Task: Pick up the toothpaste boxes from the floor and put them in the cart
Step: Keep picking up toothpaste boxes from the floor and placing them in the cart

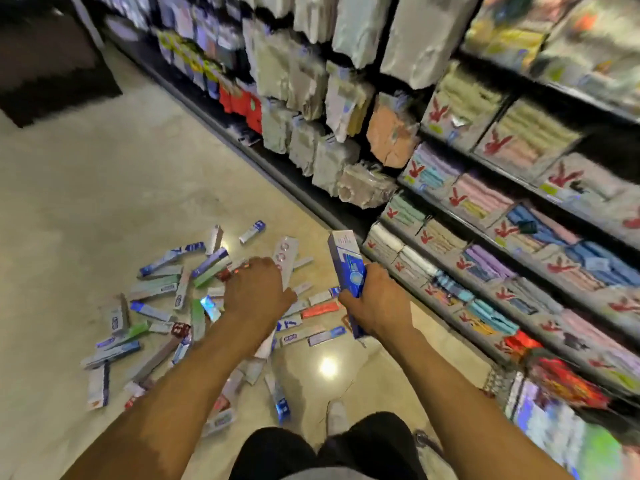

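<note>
The person stands bent over a spill of toothpaste boxes [156,299] scattered on the pale, glossy floor [86,188], both bare arms reaching down and forward. The boxes lie every way, some overlapping, in blues, whites, greens and a few reds. They spread from the middle of the aisle back towards the person's dark trousers [311,452] and light shoe [336,417].

The right hand [375,299] is clenched round a long blue toothpaste box [346,265], held up off the floor. The box stands nearly upright with its top tilted a little to the left, one end above the fist and the other showing below the wrist.

The left hand [258,289] hovers over the middle of the heap, back of the hand up and fingers curled. A white box with red rings [286,259] rises from its thumb side and looks to be clasped there, though the grip itself is hidden behind the hand. Something small and red shows at the fingertips, too blurred to tell.

Along the right runs dark shelving [298,181], close by the right hand. Its lower shelves are packed with folded towels [485,199] in pastel colours under red-marked wrappers. Farther along hang pale bagged goods [304,77], row upon row. At the far left a dark mat [52,71] lies on the floor, well apart from the heap. A ceiling light glints off the floor between the arms.
</note>
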A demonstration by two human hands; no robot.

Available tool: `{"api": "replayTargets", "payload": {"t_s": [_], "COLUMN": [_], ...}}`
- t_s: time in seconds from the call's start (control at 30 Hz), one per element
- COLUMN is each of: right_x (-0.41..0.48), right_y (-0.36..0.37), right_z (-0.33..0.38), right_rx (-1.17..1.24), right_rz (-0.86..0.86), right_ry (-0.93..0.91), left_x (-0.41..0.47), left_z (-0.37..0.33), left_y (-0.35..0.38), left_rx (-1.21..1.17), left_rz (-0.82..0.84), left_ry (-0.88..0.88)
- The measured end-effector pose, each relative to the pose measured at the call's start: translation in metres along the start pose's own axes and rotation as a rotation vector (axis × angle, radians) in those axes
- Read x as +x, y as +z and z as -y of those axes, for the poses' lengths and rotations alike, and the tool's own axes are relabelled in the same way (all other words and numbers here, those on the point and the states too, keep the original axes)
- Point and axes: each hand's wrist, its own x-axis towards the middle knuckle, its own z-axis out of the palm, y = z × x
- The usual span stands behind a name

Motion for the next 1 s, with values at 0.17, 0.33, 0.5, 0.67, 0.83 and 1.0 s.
{"api": "replayTargets", "payload": {"t_s": [0.17, 0.33, 0.5, 0.67, 0.83, 1.0], "right_x": [-0.069, -0.153, -0.247, -0.329, -0.402, -0.451], "right_y": [-0.038, -0.057, -0.076, -0.091, -0.100, -0.109], "right_z": [-0.047, -0.105, -0.171, -0.242, -0.318, -0.384], "right_rx": [0.100, 0.124, 0.161, 0.154, 0.138, 0.129], "right_rz": [-0.141, -0.245, -0.359, -0.452, -0.458, -0.425], "right_ry": [0.250, 0.508, 0.715, 0.833, 0.918, 0.975], "left_x": [-0.015, -0.050, -0.114, -0.183, -0.250, -0.292], "left_z": [-0.055, -0.131, -0.223, -0.305, -0.380, -0.436], "left_y": [-0.029, -0.026, -0.009, 0.016, 0.046, 0.070], "left_rx": [0.108, 0.150, 0.159, 0.188, 0.221, 0.149], "left_rz": [-0.037, 0.028, 0.102, 0.078, 0.097, 0.143], "left_ry": [0.268, 0.486, 0.687, 0.853, 0.921, 0.874]}}
